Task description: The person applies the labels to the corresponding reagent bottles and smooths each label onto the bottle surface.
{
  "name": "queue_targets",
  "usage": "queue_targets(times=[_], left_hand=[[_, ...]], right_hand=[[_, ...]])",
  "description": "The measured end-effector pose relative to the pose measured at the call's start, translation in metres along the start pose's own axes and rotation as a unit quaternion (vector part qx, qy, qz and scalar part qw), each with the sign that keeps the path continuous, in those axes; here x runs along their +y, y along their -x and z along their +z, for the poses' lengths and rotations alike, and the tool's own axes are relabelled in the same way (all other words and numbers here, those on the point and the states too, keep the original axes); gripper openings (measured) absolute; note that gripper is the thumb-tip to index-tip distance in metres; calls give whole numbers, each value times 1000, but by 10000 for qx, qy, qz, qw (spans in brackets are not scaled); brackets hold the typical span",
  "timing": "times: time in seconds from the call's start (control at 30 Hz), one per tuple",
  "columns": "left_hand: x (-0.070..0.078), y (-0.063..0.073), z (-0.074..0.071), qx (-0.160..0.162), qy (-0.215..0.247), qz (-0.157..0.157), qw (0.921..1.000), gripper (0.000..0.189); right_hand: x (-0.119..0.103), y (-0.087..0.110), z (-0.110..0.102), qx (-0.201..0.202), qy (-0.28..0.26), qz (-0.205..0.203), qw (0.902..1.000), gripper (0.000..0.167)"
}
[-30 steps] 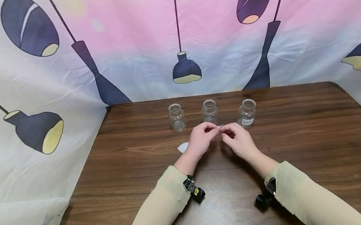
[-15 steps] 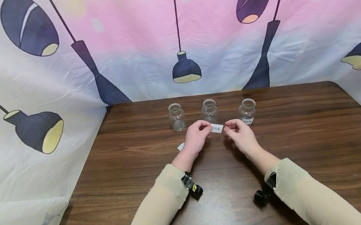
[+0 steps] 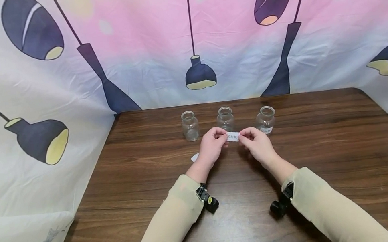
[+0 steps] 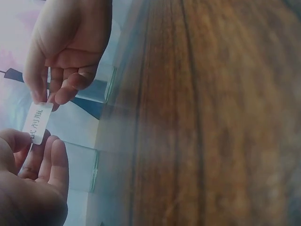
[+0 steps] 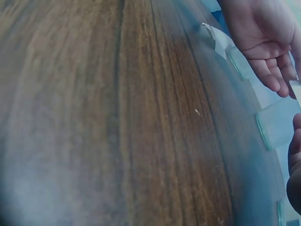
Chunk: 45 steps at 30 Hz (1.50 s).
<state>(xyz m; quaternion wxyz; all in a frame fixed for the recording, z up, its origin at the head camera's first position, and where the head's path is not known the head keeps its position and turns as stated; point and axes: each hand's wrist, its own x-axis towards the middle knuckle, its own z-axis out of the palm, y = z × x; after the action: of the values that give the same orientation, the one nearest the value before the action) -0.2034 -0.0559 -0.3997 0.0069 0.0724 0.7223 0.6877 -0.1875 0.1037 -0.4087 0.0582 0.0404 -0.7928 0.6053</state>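
Note:
Between my hands a small white label (image 3: pixel 233 136) with printed dark characters is stretched out flat. My left hand (image 3: pixel 212 149) pinches its left end between thumb and fingers. At the other end, the thumb and fingers of my right hand (image 3: pixel 259 145) grip it. In the left wrist view the label (image 4: pixel 37 123) spans both sets of fingertips. Just behind the hands stands a clear glass jar (image 3: pixel 225 119), its lower part hidden by them. To its left is another glass jar (image 3: pixel 190 128). A third jar (image 3: pixel 265 118), at the right, bears a similar white label (image 3: pixel 266 130).
A white piece of paper (image 3: pixel 194 158) lies on the brown wooden table (image 3: pixel 143 183), partly behind the left hand. In the right wrist view this paper (image 5: pixel 218 41) looks curled. A printed cloth backdrop (image 3: pixel 159 76) rises along the table's far edge.
One second ago the hands were close together over the label. They moved apart, with only the left holding it half a second ago. Now the right hand grips its right end too.

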Motion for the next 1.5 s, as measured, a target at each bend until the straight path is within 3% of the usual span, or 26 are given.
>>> queue_targets(times=[0.13, 0.23, 0.4, 0.67, 1.1, 1.5], left_hand=[[-1, 0, -2, -1, -226, 45, 9997, 10], [-2, -2, -4, 25, -657, 128, 9978, 9], [-1, -5, -8, 237, -1544, 238, 9874, 7], [3, -10, -5, 386, -2296, 161, 9724, 7], [-4, -18, -7, 605, -2515, 71, 9659, 4], [-5, -23, -9, 662, -2357, 99, 9695, 7]], right_hand=[[1, -4, 1, 94, 390, -92, 9992, 12], [1, -7, 2, 163, 551, -96, 9983, 10], [-1, -12, 4, 63, 802, -187, 9966, 11], [-2, -20, 4, -56, 1105, -265, 9935, 10], [4, -28, 11, -68, 1368, -108, 9905, 11], [1, -36, 14, -131, 1558, -72, 9877, 13]])
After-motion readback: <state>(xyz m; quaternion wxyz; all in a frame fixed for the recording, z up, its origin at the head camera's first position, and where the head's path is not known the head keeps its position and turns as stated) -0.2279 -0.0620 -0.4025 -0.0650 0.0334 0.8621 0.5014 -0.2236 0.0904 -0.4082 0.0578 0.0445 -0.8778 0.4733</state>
